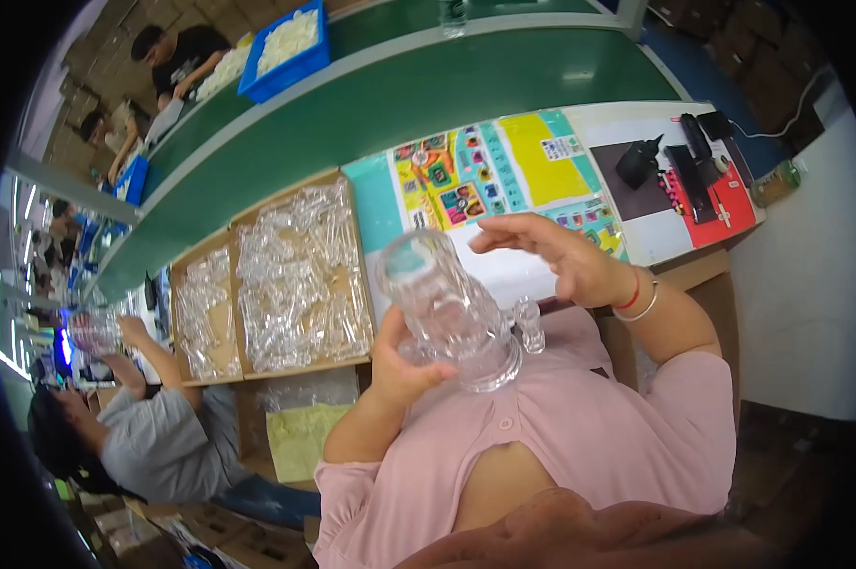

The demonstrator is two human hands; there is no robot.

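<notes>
My left hand (pixel 397 370) is wrapped round the lower side of a large clear, ribbed jar-like container (pixel 442 308), tilted in front of my chest. Out from its right side sticks a small clear knobbed piece (pixel 530 332) that looks like a tap; how it joins the container cannot be made out. My right hand (pixel 565 258) is raised just right of the container, fingers apart and holding nothing. Under both hands lies a bench covered with colourful printed sheets (pixel 532 161).
Left of the sheets, two cardboard trays (pixel 354 275) hold many clear pieces. A blue bin (pixel 322 59) of white parts stands on the far bench. At right are a black nozzle bottle (pixel 637 166) and black tools (pixel 691 180). A grey-shirted co-worker (pixel 158 446) lifts a clear vessel (pixel 96 332).
</notes>
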